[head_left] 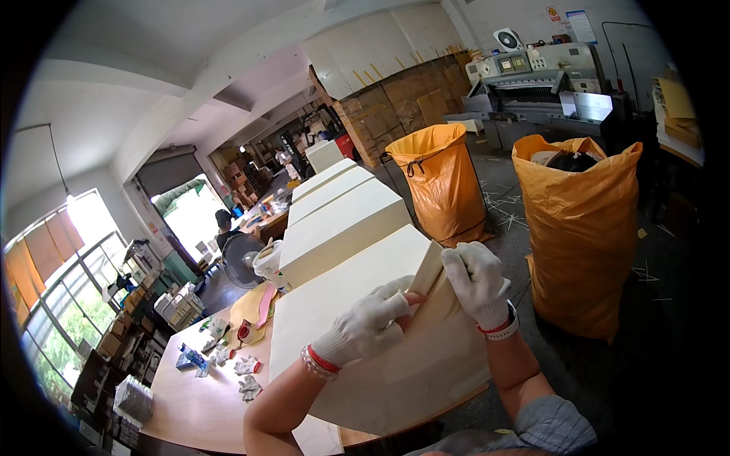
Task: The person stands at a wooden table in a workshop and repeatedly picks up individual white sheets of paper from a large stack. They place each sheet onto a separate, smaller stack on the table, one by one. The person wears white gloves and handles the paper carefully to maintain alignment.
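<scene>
A large stack of cream paper sheets [323, 304] lies on the table in front of me, its near part bent down in a curve. My left hand [369, 323], in a white knit glove with bare fingertips showing, is curled around the edge of a lifted bunch of sheets. In a matching glove, my right hand [477, 283] is closed on the raised far-right corner of the same bunch. The bunch bows up between my hands, and its inner edges are partly hidden by my fingers.
More cream paper stacks [342, 228] stand beyond mine. Orange sacks [582, 235] stand on the floor at right, near a large cutting machine [540, 99]. Spare gloves [248, 365] and a tape roll [245, 331] lie on the wooden table [190, 406]. A person [224, 226] is farther back, by a fan [242, 260].
</scene>
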